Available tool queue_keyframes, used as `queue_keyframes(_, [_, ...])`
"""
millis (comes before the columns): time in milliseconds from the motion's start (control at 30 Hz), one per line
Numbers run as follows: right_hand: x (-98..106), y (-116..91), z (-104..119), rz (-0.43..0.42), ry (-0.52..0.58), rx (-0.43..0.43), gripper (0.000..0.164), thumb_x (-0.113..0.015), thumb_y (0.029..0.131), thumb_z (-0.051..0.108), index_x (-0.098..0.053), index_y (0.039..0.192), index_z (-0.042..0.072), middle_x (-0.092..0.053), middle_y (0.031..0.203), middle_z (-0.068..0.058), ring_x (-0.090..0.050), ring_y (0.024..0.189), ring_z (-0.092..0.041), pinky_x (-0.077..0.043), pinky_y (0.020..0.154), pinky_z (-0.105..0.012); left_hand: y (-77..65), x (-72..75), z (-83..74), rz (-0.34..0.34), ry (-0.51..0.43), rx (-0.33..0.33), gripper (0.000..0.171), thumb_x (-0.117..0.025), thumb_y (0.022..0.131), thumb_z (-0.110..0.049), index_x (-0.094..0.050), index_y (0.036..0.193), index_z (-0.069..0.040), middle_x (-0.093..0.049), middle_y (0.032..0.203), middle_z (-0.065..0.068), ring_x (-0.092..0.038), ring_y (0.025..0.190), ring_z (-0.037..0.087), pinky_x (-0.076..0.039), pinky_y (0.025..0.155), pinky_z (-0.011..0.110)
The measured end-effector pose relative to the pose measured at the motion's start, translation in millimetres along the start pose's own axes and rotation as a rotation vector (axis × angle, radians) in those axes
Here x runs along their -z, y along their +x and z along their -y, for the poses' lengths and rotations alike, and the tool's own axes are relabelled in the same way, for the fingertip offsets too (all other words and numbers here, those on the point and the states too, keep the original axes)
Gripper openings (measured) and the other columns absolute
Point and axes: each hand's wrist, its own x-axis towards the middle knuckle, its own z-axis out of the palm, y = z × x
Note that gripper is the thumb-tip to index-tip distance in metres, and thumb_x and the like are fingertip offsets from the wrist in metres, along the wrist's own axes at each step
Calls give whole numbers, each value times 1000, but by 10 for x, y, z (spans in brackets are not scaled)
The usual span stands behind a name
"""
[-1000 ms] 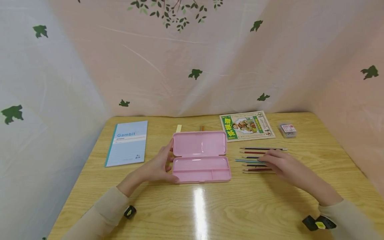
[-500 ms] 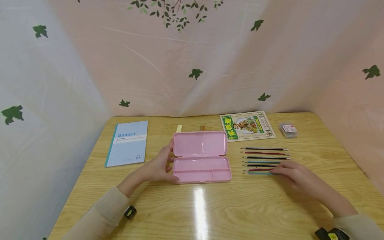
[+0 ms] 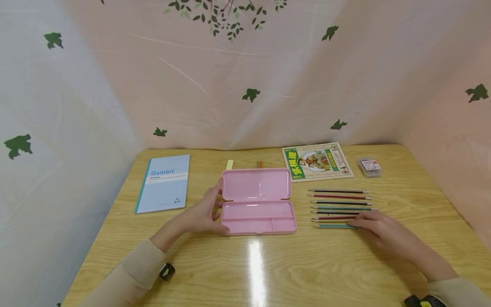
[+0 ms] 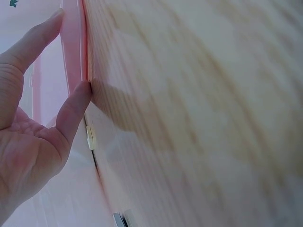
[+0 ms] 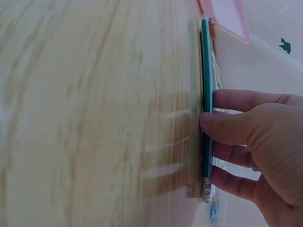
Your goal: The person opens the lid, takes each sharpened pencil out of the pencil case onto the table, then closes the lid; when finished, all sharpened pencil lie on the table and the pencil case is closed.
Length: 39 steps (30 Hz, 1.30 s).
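A pink pencil case (image 3: 251, 218) lies with its lid raised at mid-table, its compartments facing up. My left hand (image 3: 205, 213) rests at its left side, thumb at the front corner and fingers along the side, fairly straight. In the left wrist view, the thumb and index finger touch the pink edge of the case (image 4: 73, 47). To the right, several pencils (image 3: 339, 203) lie side by side. At the near end of this row, my right hand (image 3: 383, 226) pinches a teal pencil (image 3: 333, 226) between thumb and fingers, its eraser end toward my palm in the right wrist view.
A blue notebook (image 3: 163, 187) lies at the left. Behind the pencils are an illustrated booklet (image 3: 318, 162) and a small clear box (image 3: 370, 167). A pale yellow strip (image 3: 229, 164) and a brown piece (image 3: 259, 164) show behind the lid. A curtain (image 3: 192, 106) hangs behind the table.
My right hand has carried the teal pencil from above the middle of the row toward me, to the near end of the row. The left hand and the pencil case have stayed put.
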Motion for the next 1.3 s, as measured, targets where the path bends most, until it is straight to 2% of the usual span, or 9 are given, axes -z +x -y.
queue_keyframes(333, [10,13,-9,9,14,3,49,-82,68,-11,-77,106,18,-65,103,7,-62,92,-12,-58,74,-39,-2,-6,-4,3,4,26,144,-96,69,-23,14,162,-28,-26,151,10,-48,124,28,-52,92,37])
queue_keyframes(1133, [27,30,-6,7,12,3,47,-81,69,-12,-78,104,20,-64,103,8,-62,91,-14,-58,73,-40,-8,6,2,11,8,27,144,-96,70,-23,15,162,-27,-24,152,9,-47,126,27,-51,94,36])
queue_keyframes(1233, [44,47,-18,-7,19,19,49,-82,68,-12,-78,105,20,-64,104,7,-62,91,-13,-57,73,-37,-7,7,4,11,9,25,144,-96,70,-23,15,162,-26,-24,152,9,-48,125,26,-51,93,36])
queue_keyframes(1300, [59,74,-29,-25,45,35,48,-83,70,-10,-78,107,20,-65,105,7,-63,92,-13,-56,76,-31,-6,8,9,11,11,25,144,-96,70,-23,15,162,-26,-24,152,9,-48,125,26,-51,93,36])
